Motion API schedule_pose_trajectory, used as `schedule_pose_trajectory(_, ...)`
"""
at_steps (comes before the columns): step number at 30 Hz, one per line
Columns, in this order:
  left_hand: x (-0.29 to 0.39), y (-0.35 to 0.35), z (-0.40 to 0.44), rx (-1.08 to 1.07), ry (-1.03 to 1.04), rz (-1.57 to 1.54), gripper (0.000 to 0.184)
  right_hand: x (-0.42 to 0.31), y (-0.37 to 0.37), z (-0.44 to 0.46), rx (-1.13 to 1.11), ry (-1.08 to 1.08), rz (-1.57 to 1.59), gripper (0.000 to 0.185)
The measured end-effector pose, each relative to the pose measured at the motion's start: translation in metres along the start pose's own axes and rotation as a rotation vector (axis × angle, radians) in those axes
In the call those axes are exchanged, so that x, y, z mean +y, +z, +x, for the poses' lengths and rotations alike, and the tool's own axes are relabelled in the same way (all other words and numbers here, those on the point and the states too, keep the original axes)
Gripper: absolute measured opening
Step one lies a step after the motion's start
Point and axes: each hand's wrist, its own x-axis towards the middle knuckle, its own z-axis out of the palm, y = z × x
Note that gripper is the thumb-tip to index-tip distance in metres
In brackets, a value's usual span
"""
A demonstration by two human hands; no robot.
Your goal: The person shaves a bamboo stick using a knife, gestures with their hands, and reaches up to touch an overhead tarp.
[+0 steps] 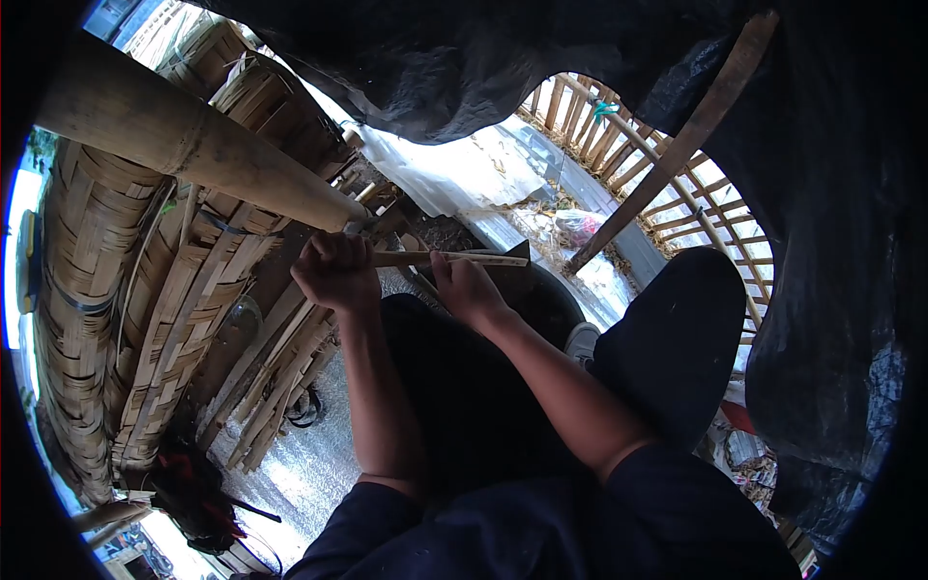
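Note:
My left hand (338, 275) is closed in a fist around the left end of a pale bamboo strip (501, 259). The strip runs roughly level to the right, in front of my knees. My right hand (470, 290) grips it near the middle, with the thumb on top and the other fingers largely hidden. Just beyond and below the strip's right end is a dark, flat-sided piece (514, 282); I cannot make out what it is. Behind it curves the rim of a dark round container (570, 302).
A thick bamboo pole (203, 135) slants in from the upper left. Rolled woven bamboo mats (92, 261) stand at left, beside split bamboo slats (280, 387). Black plastic sheeting (822, 242) hangs above and right. A slanting wooden post (677, 145) stands before a slatted fence (710, 208).

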Motion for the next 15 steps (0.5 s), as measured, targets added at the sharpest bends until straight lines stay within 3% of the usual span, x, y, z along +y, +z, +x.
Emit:
schedule_pose_trajectory(2,0.001,0.000,0.002,0.078,-0.012,0.016,0.030,0.021,-0.001,0.006,0.041,0.112,-0.036,0.068)
schedule_pose_trajectory(4,0.005,0.001,0.000,0.101,-0.014,0.020,0.029,0.098,0.014,0.030,0.224,0.281,-0.118,0.067)
schedule_pose_trajectory(8,0.009,-0.001,0.002,0.092,-0.035,0.021,0.029,0.085,0.015,0.028,0.295,0.371,-0.040,0.064)
schedule_pose_trajectory(10,0.007,-0.002,0.004,0.059,-0.026,0.021,0.028,0.034,0.011,0.012,0.157,0.015,0.006,0.062)
schedule_pose_trajectory(13,0.004,0.001,0.002,0.100,-0.016,0.026,0.027,0.024,0.018,0.001,0.168,-0.136,0.046,0.061)
schedule_pose_trajectory(15,0.006,0.003,0.004,0.150,-0.001,0.028,0.027,0.048,0.017,0.008,0.186,-0.078,0.025,0.062)
